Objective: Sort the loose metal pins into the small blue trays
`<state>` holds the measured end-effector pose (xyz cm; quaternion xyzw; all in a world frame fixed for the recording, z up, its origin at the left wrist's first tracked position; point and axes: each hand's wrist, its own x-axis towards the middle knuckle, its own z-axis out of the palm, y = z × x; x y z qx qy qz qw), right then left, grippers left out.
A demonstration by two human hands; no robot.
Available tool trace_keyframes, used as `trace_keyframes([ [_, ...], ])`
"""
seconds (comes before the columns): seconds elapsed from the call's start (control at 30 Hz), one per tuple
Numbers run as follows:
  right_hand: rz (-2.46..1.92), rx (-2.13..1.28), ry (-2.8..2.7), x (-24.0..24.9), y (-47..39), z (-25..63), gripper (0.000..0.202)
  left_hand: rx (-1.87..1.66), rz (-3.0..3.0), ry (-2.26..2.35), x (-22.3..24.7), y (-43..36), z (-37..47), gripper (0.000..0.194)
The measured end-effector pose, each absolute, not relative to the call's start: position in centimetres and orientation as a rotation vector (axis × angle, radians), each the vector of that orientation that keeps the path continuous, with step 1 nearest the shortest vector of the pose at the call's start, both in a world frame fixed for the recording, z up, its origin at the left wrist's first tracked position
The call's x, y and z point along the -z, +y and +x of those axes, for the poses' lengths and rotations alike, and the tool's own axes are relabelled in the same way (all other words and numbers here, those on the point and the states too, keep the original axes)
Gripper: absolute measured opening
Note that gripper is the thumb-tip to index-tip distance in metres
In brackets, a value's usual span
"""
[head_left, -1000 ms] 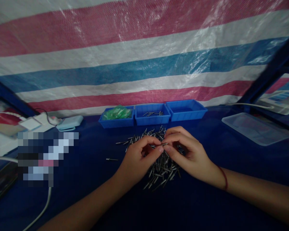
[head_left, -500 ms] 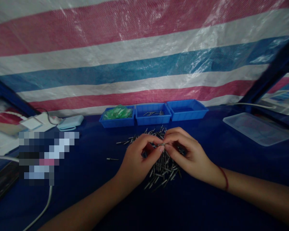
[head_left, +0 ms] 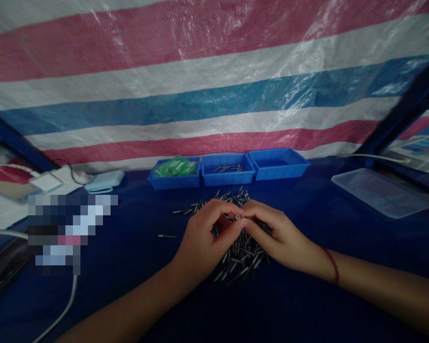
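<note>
Over a pile of metal blind rivets (head_left: pixel 241 245), my two hands meet fingertip to fingertip. Between thumb and forefinger, my left hand (head_left: pixel 204 233) pinches one blind rivet (head_left: pixel 238 217), whose round silver end faces me; its shank is hidden. My right hand (head_left: pixel 284 236) is closed in a pinch on the same rivet from the other side, its thumb touching the left thumb. A single loose rivet (head_left: pixel 167 236) lies on the table left of my left hand.
Behind the pile stand a blue bin with green plastic bags (head_left: pixel 175 166), a blue bin (head_left: pixel 228 178) with several rivets, and a third blue bin (head_left: pixel 280 172). A clear plastic lid (head_left: pixel 382 190) lies right. A white cable (head_left: pixel 71 300) and a light-blue case (head_left: pixel 105 182) are left.
The rivet between my fingertips has turned from lying sideways to pointing its round end at me. My right fingers have dropped slightly and closed in; the left hand has barely moved.
</note>
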<state>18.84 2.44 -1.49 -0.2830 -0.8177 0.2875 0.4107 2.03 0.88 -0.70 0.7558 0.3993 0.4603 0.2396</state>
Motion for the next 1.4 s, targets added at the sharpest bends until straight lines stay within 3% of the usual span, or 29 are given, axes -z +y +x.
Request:
trace_keyframes([
  [0.2, -0.723, -0.667, -2.072, 1.1, 3.1, 19.0, 0.013, -1.222, 1.997, 1.144, 0.6, 1.0, 1.9, 0.006],
  [0.37, -0.891, -0.412, -1.944, -0.2, 5.9, 19.6, 0.008, -1.206, 1.841, 1.176, 1.0, 1.6, 1.4, 0.031],
  [0.67, -0.959, 0.005, -2.1, -1.1, 14.4, 17.6, 0.014, -1.163, 2.024, 1.219, 0.5, 2.6, 0.0, 0.02],
  [0.87, -0.978, 0.011, -2.149, -0.5, 15.2, 15.9, 0.017, -1.139, 2.039, 1.269, 0.4, 3.1, -0.7, 0.019],
  [1.13, -0.965, -0.106, -2.108, 0.9, 9.1, 21.5, 0.014, -0.993, 2.17, 1.415, 0.0, 4.7, -2.3, 0.015],
  [1.4, -1.218, -0.327, -1.881, 4.1, 9.4, 23.8, 0.019, -0.562, 2.405, 1.313, -1.0, 5.7, -4.5, 0.02],
])
